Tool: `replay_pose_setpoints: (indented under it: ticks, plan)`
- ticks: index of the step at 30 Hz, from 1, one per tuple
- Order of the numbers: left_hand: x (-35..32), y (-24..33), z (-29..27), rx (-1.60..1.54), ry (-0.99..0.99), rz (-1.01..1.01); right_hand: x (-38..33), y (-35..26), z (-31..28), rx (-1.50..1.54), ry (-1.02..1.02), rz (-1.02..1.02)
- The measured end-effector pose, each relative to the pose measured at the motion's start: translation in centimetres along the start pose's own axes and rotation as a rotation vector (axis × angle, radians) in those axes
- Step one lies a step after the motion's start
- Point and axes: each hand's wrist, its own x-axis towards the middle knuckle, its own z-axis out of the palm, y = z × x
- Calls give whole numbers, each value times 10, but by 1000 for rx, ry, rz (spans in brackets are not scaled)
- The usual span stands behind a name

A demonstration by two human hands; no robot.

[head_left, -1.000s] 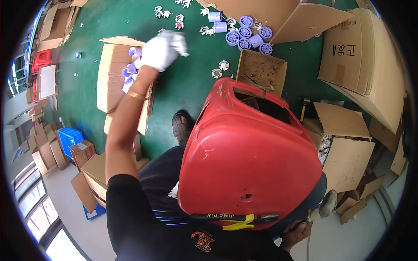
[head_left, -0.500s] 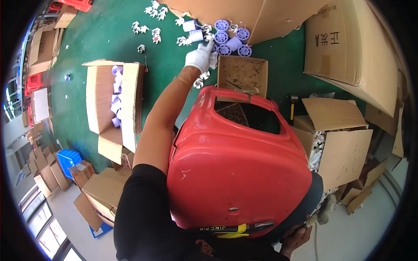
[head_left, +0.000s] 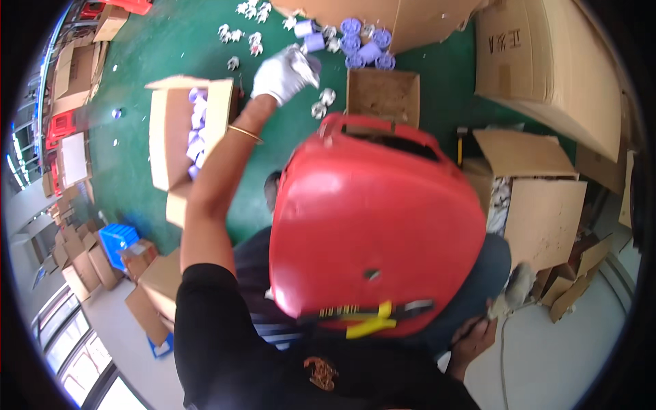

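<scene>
Green smooth floor (head_left: 126, 171): beneath the scattered parts.
Glossy red plastic shell (head_left: 376, 219): over the person's lap.
Open brown cardboard carton (head_left: 167, 140): left of the left forearm; purple pieces inside.
White-gloved left hand (head_left: 280, 76): above floor, fingers bent; blurred, cannot tell if gripping.
Bare right hand (head_left: 476, 339): fingers curled, right of shell; grip unclear.
Two white finned parts (head_left: 327, 96): on floor, near left hand, right and nearer the person, apart.

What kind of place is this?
Probably a small workshop or assembly area: purple round parts and white finned parts lie grouped on a green floor, and an open cardboard box holds more purple pieces.
</scene>
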Motion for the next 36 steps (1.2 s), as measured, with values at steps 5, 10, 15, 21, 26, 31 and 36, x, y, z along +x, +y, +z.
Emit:
replay_pose_setpoints:
  ticks: [5,10,15,21,26,31,36]
  plan:
    - [-59,19,-159,-811,-103,-53,11,-6,6,98,-123,-61]
    - [-178,117,-221,-1054,-189,129,13,-6,10,178,-188,-104]
    - [-231,165,-201,-320,-124,479,14,4,3,233,-249,-171]
    - [-253,205,-185,-251,-219,387,10,1,-5,371,-223,-113]
    - [-256,196,-162,-323,-118,376,12,5,-7,393,-253,-165]
    - [-263,175,-147,-772,-217,-32,12,3,-4,367,-280,-196]
    - [-281,170,-189,-455,89,123,15,6,-6,362,-274,-178]
